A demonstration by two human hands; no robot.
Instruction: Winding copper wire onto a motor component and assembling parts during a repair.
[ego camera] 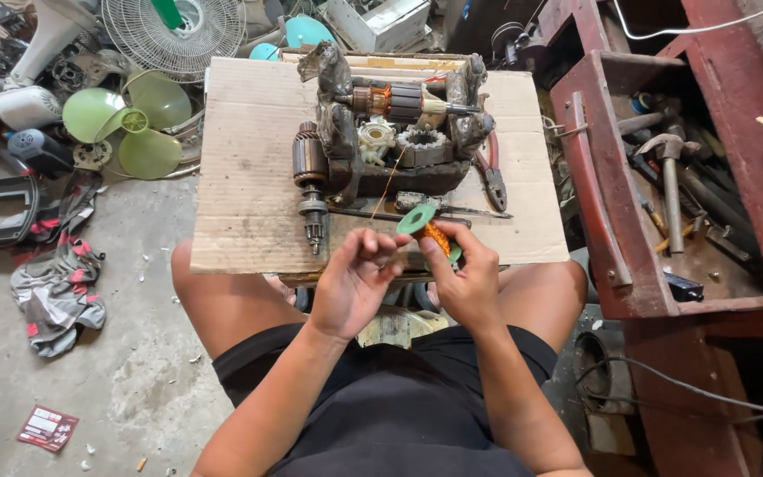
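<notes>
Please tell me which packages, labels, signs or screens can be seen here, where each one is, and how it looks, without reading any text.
Printed card: flat on the concrete floor at lower left, rectangular, red with white patches.
Cardboard sheet: a flattened brown box across the person's knees, under the motor parts.
White box: at the top edge behind the cardboard, open, off-white.
No screens or signs show.

The right hand (pixel 468 281) holds a green spool of copper wire (pixel 428 231), and the left hand (pixel 357 281) pinches the thin wire end just beside it. Both hands are above the near edge of a cardboard sheet (pixel 249 177). On the cardboard lie a dirty motor housing (pixel 399 132), an armature (pixel 311 181) and red-handled pliers (pixel 492 172). At the right stands an open red drawer (pixel 593 177) with a hammer (pixel 668 177) inside.
</notes>
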